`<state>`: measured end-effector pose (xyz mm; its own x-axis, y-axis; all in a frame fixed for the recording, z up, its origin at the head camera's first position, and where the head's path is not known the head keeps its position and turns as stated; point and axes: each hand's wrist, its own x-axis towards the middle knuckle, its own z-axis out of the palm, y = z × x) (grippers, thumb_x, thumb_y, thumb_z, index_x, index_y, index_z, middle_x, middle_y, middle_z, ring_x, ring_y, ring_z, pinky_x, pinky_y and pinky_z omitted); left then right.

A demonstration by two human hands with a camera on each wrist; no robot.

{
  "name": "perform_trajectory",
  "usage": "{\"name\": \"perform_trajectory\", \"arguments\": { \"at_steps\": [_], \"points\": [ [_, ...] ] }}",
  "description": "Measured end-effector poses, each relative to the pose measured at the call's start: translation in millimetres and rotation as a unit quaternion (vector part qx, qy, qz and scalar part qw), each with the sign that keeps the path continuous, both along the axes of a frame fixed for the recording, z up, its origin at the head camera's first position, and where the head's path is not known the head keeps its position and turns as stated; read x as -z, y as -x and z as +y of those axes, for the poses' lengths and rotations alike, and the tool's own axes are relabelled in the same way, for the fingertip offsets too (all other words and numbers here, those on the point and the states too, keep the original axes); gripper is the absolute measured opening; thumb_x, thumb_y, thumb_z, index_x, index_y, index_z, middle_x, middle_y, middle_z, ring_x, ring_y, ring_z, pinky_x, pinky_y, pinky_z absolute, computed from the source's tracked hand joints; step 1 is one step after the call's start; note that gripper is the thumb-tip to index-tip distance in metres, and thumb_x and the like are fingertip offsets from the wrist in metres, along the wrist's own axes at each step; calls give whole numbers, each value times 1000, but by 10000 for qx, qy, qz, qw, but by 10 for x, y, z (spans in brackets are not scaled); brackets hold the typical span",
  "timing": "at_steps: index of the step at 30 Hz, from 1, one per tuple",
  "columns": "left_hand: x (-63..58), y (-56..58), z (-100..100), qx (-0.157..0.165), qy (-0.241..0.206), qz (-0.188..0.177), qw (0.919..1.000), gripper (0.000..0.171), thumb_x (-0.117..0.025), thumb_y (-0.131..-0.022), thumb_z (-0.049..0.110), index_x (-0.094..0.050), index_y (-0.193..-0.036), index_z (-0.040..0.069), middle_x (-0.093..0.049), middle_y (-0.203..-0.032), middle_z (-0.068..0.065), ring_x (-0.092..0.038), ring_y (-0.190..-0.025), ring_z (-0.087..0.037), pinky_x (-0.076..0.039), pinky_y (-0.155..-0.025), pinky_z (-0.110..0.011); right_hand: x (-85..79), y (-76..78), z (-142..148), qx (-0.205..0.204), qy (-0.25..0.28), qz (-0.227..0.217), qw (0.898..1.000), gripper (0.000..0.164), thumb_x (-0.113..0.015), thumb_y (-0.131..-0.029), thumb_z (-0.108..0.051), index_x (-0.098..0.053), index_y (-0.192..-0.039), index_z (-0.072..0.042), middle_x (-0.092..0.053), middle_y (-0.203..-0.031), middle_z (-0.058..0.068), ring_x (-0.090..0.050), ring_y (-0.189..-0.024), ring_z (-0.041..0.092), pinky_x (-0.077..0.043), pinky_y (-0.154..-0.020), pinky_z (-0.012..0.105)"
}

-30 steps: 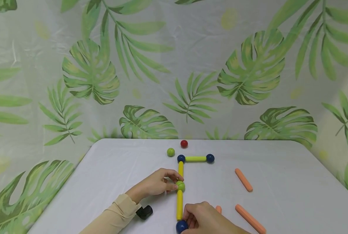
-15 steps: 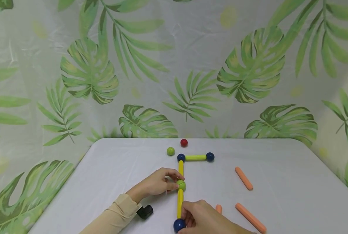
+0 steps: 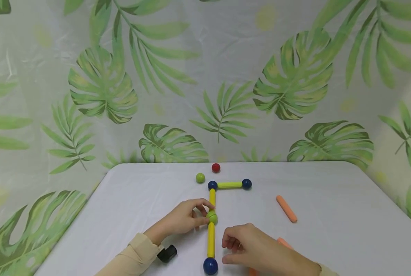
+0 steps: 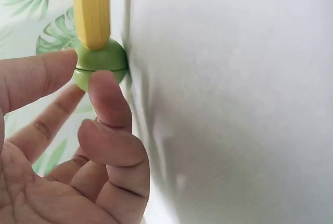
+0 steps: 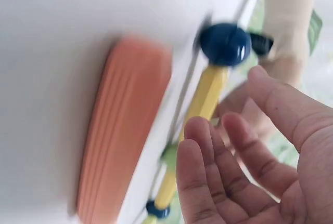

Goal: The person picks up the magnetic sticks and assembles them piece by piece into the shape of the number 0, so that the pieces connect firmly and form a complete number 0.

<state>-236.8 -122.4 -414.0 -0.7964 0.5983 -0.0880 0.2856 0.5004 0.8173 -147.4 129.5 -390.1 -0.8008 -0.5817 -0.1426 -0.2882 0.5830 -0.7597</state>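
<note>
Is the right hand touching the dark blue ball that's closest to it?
Apart. The head view shows a strip of white table between the right hand and the nearest blue ball.

I have room to pass over the white table right of the green ball, up to the orange stick. Left of the ball, the left hand blocks me; beyond and nearer than the ball, yellow rods bar any low crossing. The right hand takes up the ball's near right.
</note>
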Motion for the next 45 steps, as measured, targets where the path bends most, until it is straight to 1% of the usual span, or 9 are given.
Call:
{"name": "perform_trajectory", "arguments": {
  "at_steps": [4, 7, 12, 15, 23, 30, 37, 41, 45],
  "points": [
    [-37, -106, -37, 2, 235, 390, 9990, 33, -75, -102, 20, -67, -134, 23, -68, -110, -2, -59, -61, -10, -50, -59, -23, -48, 53, 188, -164, -277, 448, 9985, 15, -85, -93, -19, -74, -103, -19, -72, -97, -12, -63, -88, 3, -58, -78, 24],
    [-81, -203, -56, 110, 282, 560, 9980, 32, -74, -103, 21, -67, -134, 22, -68, -110, -2, -58, -63, -9, -50, -61, -23, -86, 76, 315, -238, -558, 825, 9947, 14, -83, -95, -18, -76, -107, -21, -73, -102, -14, -64, -94, 4, -59, -83, 26],
    [-137, -372, -93, 350, 260, 554, 9975, 29, -72, -104, 23, -69, -133, 22, -69, -108, 2, -59, -65, -7, -52, -63, -22, -109, 92, 491, -408, -1007, 1424, 9838, 20, -79, -95, -11, -78, -111, -23, -71, -108, -15, -66, -101, 7, -58, -89, 30],
    [-146, -463, -118, 448, 279, 509, 9973, 28, -73, -104, 25, -69, -131, 23, -69, -108, 4, -59, -67, -4, -53, -65, -21, -102, 89, 582, -500, -1147, 1625, 9787, 26, -77, -95, -4, -79, -113, -23, -71, -112, -15, -68, -107, 9, -59, -92, 33],
    [-128, -695, -174, 827, 188, 352, 9958, 36, -75, -102, 36, -67, -134, 22, -69, -112, 1, -59, -71, 2, -53, -70, -19, -76, 77, 696, -455, -1369, 1432, 9791, 40, -77, -91, 4, -79, -115, -28, -69, -116, -20, -67, -115, 10, -59, -97, 36],
    [-78, -846, -161, 731, 342, -101, 9967, 38, -80, -98, 33, -70, -133, 22, -65, -107, 12, -57, -72, 1, -52, -68, -18, -64, 76, 739, -456, -1370, 1168, 9826, 41, -77, -92, 3, -78, -117, -30, -67, -118, -21, -66, -114, 8, -59, -97, 35],
    [-17, -942, -173, 756, 217, -247, 9966, 37, -82, -97, 25, -72, -132, 21, -62, -100, 13, -56, -71, 2, -51, -67, -17, -50, 71, 781, -557, -1180, 1037, 9860, 39, -78, -92, 2, -78, -118, -27, -68, -117, -20, -67, -111, 6, -59, -93, 30],
    [114, -941, -191, 806, 142, -434, 9957, 37, -80, -99, 27, -70, -134, 21, -62, -101, 13, -58, -70, 2, -52, -65, -16, -33, 66, 799, -614, -1039, 1006, 9876, 38, -79, -91, 2, -78, -117, -26, -69, -115, -18, -66, -104, 1, -60, -88, 28],
    [379, -875, -230, 771, 87, -501, 9957, 39, -80, -99, 33, -68, -136, 28, -62, -102, 13, -59, -69, 0, -53, -66, -16, -11, 55, 811, -688, -928, 1051, 9877, 37, -79, -91, 1, -78, -115, -27, -69, -113, -17, -63, -98, -2, -59, -85, 26]
  ]
}}
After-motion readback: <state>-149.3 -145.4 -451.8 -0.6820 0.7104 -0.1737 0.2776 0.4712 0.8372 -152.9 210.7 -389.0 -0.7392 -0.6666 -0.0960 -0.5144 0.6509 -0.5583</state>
